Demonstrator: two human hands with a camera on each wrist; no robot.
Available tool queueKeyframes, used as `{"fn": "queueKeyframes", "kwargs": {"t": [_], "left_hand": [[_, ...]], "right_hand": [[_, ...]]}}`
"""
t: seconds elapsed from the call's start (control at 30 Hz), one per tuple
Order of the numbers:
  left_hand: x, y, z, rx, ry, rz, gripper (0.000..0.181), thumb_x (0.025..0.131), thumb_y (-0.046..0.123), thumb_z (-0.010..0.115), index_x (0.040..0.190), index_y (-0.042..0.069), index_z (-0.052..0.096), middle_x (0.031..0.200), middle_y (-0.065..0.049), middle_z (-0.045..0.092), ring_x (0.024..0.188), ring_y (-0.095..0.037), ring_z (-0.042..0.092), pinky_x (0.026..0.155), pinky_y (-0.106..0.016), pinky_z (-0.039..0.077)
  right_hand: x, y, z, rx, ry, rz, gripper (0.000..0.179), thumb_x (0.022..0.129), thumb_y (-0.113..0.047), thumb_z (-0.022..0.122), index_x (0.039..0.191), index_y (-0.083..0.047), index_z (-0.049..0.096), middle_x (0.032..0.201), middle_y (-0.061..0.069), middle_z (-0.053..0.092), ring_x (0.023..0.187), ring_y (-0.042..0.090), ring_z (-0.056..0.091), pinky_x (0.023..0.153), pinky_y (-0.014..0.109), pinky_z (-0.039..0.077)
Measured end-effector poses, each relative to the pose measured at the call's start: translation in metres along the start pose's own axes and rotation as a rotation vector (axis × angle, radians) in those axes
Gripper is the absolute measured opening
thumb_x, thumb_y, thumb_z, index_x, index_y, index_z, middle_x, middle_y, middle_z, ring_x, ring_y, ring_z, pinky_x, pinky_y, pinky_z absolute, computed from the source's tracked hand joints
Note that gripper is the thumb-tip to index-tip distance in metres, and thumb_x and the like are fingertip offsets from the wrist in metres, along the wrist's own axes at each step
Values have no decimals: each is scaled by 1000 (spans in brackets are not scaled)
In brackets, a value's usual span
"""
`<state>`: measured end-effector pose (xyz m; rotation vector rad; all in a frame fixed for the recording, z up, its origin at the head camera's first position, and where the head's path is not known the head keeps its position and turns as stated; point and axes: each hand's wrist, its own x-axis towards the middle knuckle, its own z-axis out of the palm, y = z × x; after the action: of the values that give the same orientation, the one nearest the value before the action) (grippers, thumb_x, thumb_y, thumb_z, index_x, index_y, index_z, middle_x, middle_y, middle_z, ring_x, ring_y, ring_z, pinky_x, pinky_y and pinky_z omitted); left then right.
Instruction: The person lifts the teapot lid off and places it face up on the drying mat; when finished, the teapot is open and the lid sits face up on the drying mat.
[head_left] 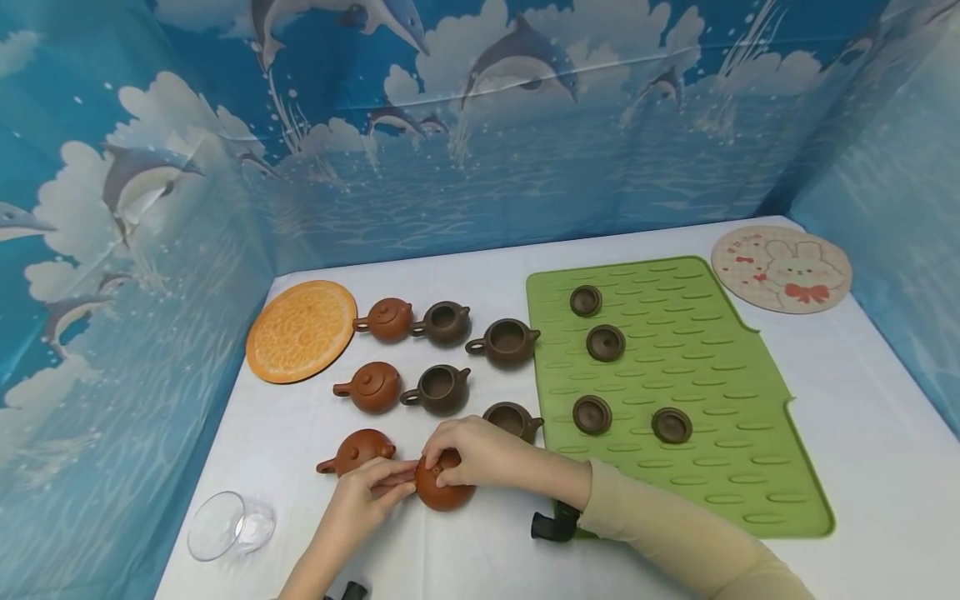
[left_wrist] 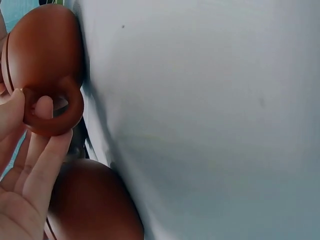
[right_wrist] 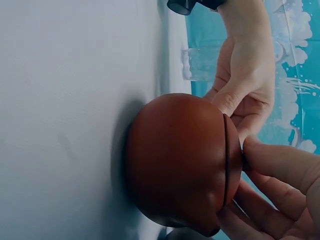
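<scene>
A reddish-brown clay teapot stands on the white cloth with its lid seated on top. My left hand pinches the teapot's ring handle between thumb and fingers. From the other side, my right hand holds the lid at its knob, with thumb and fingers around it. The spout points away from the left hand. Just beyond my left fingers sits another lidded reddish teapot. A dark, lidless teapot is partly hidden behind my right hand.
Two more lidded reddish teapots, one at the back, stand near several open dark teapots. Several dark lids lie on a green mat. An orange-slice mat, a clear glass and a rabbit mat lie around them.
</scene>
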<state>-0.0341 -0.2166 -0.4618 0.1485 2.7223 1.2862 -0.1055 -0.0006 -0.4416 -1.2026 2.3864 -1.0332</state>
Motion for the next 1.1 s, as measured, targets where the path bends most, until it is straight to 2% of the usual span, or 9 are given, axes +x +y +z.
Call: {"fn": "queueKeyframes", "kwargs": {"t": [0.17, 0.33, 0.47, 0.6, 0.73, 0.9, 1.0, 1.1], "left_hand": [[1, -1, 0, 25, 13, 10, 26, 78, 2, 80, 102, 13, 78, 95, 4, 72, 90, -9, 71, 76, -14, 56], [2, -1, -1, 28, -2, 2, 25, 79, 3, 79, 102, 13, 78, 95, 3, 72, 88, -8, 70, 76, -14, 56], [2, -1, -2, 42, -9, -21, 22, 79, 4, 79, 99, 14, 78, 94, 4, 72, 88, -7, 70, 75, -13, 55], [3, -1, -2, 48, -11, -21, 23, 79, 3, 80, 99, 15, 78, 93, 5, 72, 88, -6, 69, 75, -13, 55], [3, -1, -2, 34, -10, -19, 25, 78, 2, 80, 101, 14, 78, 93, 5, 72, 88, -6, 69, 75, -14, 55], [2, 0, -1, 27, -8, -23, 26, 78, 1, 79, 100, 14, 78, 94, 4, 72, 88, -6, 69, 76, -13, 55], [1, 0, -1, 30, -10, -21, 26, 78, 1, 79, 101, 13, 78, 94, 4, 72, 87, -6, 70, 75, -14, 56], [0, -1, -2, 25, -8, -16, 25, 78, 1, 79, 100, 13, 77, 94, 3, 72, 86, -6, 70, 75, -14, 56]], "right_hand": [[1, -1, 1, -20, -2, 2, 12, 81, -19, 81, 92, -15, 75, 101, -6, 72, 95, 3, 64, 88, 19, 50], [0, -1, -1, 4, 9, 20, 12, 83, -21, 79, 93, -16, 75, 100, -6, 72, 94, 2, 64, 89, 19, 50], [-3, 0, -6, 92, 47, 34, 12, 83, -23, 79, 94, -18, 75, 101, -8, 73, 94, 0, 64, 87, 19, 52], [-12, 2, -19, 247, 110, 57, 12, 84, -24, 78, 95, -19, 75, 105, -7, 74, 98, 2, 66, 86, 21, 54], [-30, 10, -40, 424, 179, 122, 12, 86, -22, 77, 98, -18, 74, 109, -3, 74, 102, 10, 68, 85, 23, 56], [-68, 27, -78, 522, 261, 275, 19, 89, -21, 74, 106, -14, 72, 121, 5, 70, 113, 20, 66, 86, 24, 55], [-93, 44, -100, 536, 343, 362, 25, 90, -23, 73, 111, -10, 70, 126, 7, 68, 114, 16, 66, 88, 24, 54], [-116, 62, -122, 518, 422, 464, 31, 91, -29, 71, 115, -10, 69, 125, -1, 68, 110, 3, 65, 90, 22, 52]]}}
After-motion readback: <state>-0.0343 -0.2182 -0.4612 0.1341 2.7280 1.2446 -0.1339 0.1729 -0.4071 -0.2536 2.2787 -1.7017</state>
